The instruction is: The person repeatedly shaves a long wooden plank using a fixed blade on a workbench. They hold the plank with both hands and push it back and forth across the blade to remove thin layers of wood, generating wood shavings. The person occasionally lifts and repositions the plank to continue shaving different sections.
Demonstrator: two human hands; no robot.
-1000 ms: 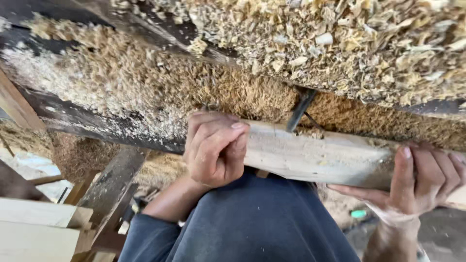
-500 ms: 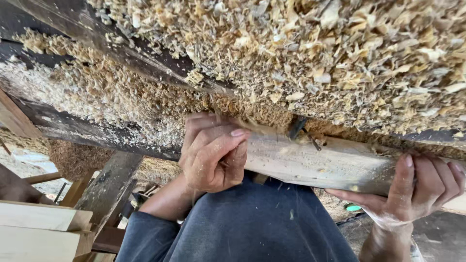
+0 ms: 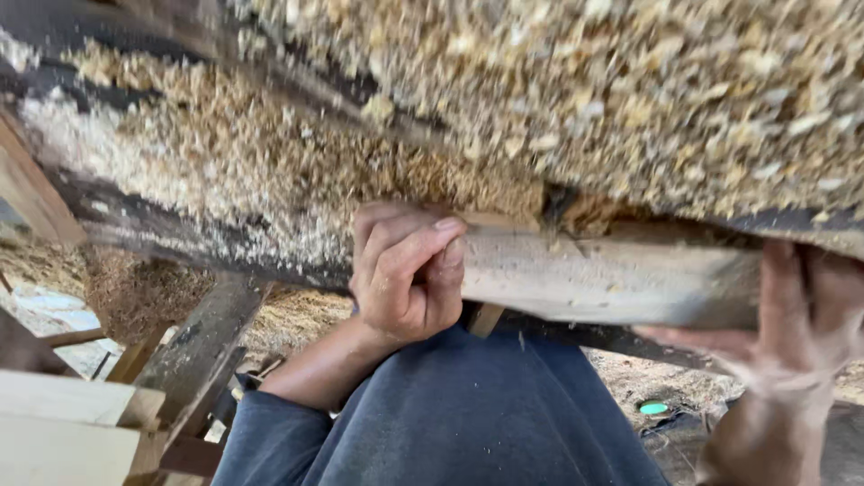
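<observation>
A pale, rough-sawn wooden board (image 3: 612, 279) lies along the near edge of a sawdust-covered machine bed (image 3: 270, 171). My left hand (image 3: 405, 274) is curled around the board's left end, fingers closed over its top edge. At the board's right end my right hand (image 3: 792, 315) wraps it from below and behind, blurred by motion. A dark slot (image 3: 560, 202) shows just above the board in the middle, with shavings heaped around it.
Thick wood shavings (image 3: 630, 90) cover the upper bed. A dark wooden frame leg (image 3: 193, 351) slopes down at left, beside stacked pale planks (image 3: 63, 423). A small green object (image 3: 653, 408) lies on the ground at lower right.
The view has moved closer and lower, so the shavings pile now overhangs the board. Both hands keep their grip; the right hand has shifted along the board's end and blurs.
</observation>
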